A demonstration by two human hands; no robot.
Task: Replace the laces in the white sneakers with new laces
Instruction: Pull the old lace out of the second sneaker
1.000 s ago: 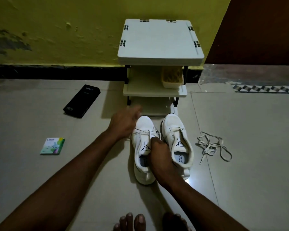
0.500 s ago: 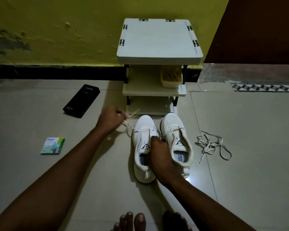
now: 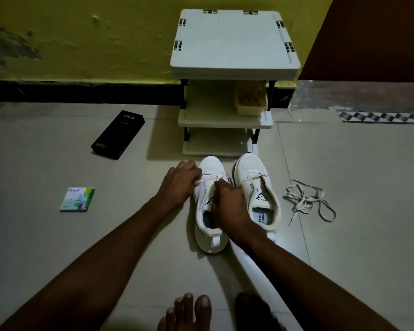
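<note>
The left sneaker and right sneaker, smooth white, are sitting toes just before the shelf rack, with tile floor lying open around them. The left hand is pinching a flat lace in its grip at the left sneaker's edge. The right hand is clamping its grip on that sneaker's tongue.

White sneakers, black box; yellow wall, checkered black-white strip

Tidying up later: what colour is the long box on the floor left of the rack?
The box is black with pale lettering; head view.
</note>
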